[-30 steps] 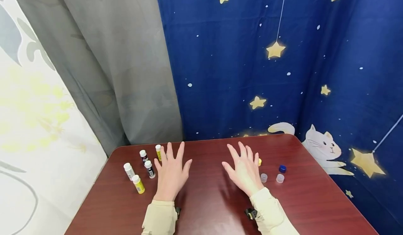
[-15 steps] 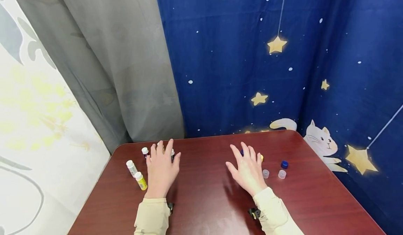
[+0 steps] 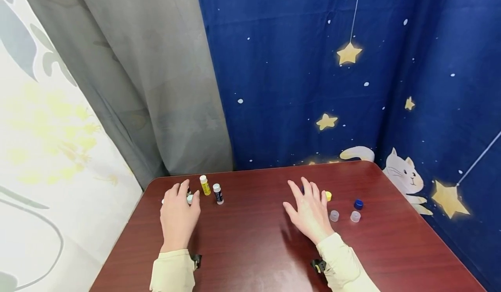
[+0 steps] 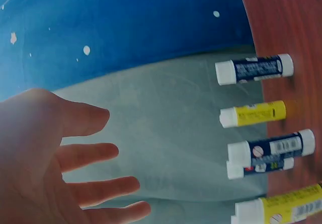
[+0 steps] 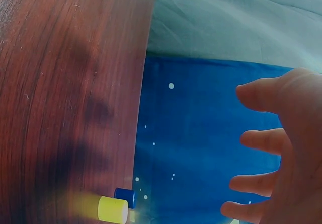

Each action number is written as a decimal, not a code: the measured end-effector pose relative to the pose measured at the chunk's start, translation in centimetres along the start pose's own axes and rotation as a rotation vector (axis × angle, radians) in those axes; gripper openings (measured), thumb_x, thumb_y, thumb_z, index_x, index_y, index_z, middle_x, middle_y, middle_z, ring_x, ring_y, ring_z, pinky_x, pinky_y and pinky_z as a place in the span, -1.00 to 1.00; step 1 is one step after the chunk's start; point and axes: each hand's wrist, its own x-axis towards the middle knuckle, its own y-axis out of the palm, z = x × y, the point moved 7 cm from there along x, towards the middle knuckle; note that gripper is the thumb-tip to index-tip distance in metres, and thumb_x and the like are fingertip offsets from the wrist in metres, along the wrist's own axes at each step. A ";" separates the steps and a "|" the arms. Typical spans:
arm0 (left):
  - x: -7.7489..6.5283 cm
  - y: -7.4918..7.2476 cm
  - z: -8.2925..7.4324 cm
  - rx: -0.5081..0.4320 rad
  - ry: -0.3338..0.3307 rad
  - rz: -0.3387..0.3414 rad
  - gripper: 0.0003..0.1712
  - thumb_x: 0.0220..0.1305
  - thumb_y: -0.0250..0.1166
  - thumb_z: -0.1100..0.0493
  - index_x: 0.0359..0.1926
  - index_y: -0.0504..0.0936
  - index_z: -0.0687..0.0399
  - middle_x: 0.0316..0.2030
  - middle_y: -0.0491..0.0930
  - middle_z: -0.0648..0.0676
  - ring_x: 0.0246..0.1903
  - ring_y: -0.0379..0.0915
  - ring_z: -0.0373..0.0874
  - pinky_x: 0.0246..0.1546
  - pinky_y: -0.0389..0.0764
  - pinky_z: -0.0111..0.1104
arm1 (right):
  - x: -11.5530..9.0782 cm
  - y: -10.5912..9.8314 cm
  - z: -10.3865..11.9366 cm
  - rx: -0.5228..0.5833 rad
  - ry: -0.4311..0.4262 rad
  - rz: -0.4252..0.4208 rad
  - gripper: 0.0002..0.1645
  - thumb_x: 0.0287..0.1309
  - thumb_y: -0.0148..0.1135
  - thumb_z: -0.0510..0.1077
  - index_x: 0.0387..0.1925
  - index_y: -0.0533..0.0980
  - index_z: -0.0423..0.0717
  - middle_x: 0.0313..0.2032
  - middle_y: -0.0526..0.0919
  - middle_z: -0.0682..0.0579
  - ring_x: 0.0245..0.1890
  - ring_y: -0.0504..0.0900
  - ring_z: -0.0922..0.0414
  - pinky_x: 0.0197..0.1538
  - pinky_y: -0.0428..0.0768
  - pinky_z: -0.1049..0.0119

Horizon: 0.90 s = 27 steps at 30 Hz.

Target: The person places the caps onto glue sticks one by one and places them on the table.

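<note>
In the head view, my left hand [image 3: 178, 218] hovers at the table's left side with fingers spread, holding nothing. It hides part of a group of upright glue sticks. To its right stand a yellow glue stick [image 3: 205, 185] and a dark blue glue stick [image 3: 218, 194], both with white tops. The left wrist view shows several sticks, among them a front yellow glue stick [image 4: 292, 209], apart from the fingers. My right hand [image 3: 309, 214], also loosely spread and holding nothing, is above the table beside a yellow cap [image 3: 328, 196] and a translucent cap [image 3: 334, 215].
Farther right lie a blue cap [image 3: 358, 204] and another translucent cap [image 3: 355, 216]. One more blue cap [image 5: 125, 198] is mostly hidden by the right hand in the head view. Grey [image 3: 188, 87] and blue curtains [image 3: 282, 87] hang behind the reddish-brown table [image 3: 250, 231].
My left hand has moved left across the glue sticks, uncovering the yellow and dark blue ones at the back and covering those at left. The right hand has stayed nearly still.
</note>
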 end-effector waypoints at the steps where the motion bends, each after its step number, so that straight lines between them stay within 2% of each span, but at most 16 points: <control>1: -0.1 -0.1 0.4 -0.010 -0.025 0.006 -0.45 0.37 0.27 0.06 0.29 0.51 0.22 0.21 0.45 0.36 0.21 0.34 0.28 0.04 0.44 0.27 | 0.0 0.0 0.0 0.001 0.001 0.001 -0.19 0.18 0.35 0.20 0.42 0.37 0.14 0.40 0.29 -0.26 0.36 0.21 -0.29 0.25 0.11 -0.47; 6: -0.3 -0.4 2.3 -0.039 -0.135 0.057 -0.45 0.40 0.23 0.06 0.33 0.48 0.18 0.24 0.44 0.33 0.24 0.33 0.28 0.07 0.40 0.28 | -0.2 -0.1 0.0 -0.002 0.001 -0.001 -0.18 0.17 0.36 0.20 0.42 0.37 0.14 0.40 0.29 -0.27 0.37 0.22 -0.29 0.24 0.13 -0.47; 13: -0.8 0.0 4.6 -0.066 -0.253 0.139 -0.41 0.44 0.17 0.02 0.38 0.42 0.18 0.30 0.38 0.37 0.25 0.31 0.35 0.10 0.36 0.30 | -0.2 -0.2 -0.1 -0.002 0.006 0.004 -0.19 0.18 0.36 0.18 0.43 0.36 0.15 0.40 0.28 -0.26 0.37 0.20 -0.27 0.26 0.12 -0.44; 21: -1.4 0.7 6.0 -0.087 -0.308 0.166 -0.37 0.38 0.26 0.00 0.37 0.43 0.17 0.26 0.42 0.39 0.16 0.39 0.42 0.02 0.40 0.30 | -0.2 -0.7 -0.1 -0.014 -0.015 -0.025 -0.20 0.16 0.37 0.17 0.41 0.39 0.12 0.38 0.31 -0.28 0.33 0.25 -0.30 0.22 0.13 -0.45; 27: -2.0 1.4 7.5 -0.115 -0.351 0.189 -0.28 0.30 0.36 0.00 0.40 0.39 0.14 0.24 0.43 0.40 0.09 0.43 0.41 -0.05 0.44 0.28 | -0.4 -0.4 -0.1 0.001 0.001 -0.001 -0.19 0.18 0.35 0.20 0.43 0.37 0.15 0.40 0.28 -0.27 0.35 0.23 -0.29 0.25 0.07 -0.45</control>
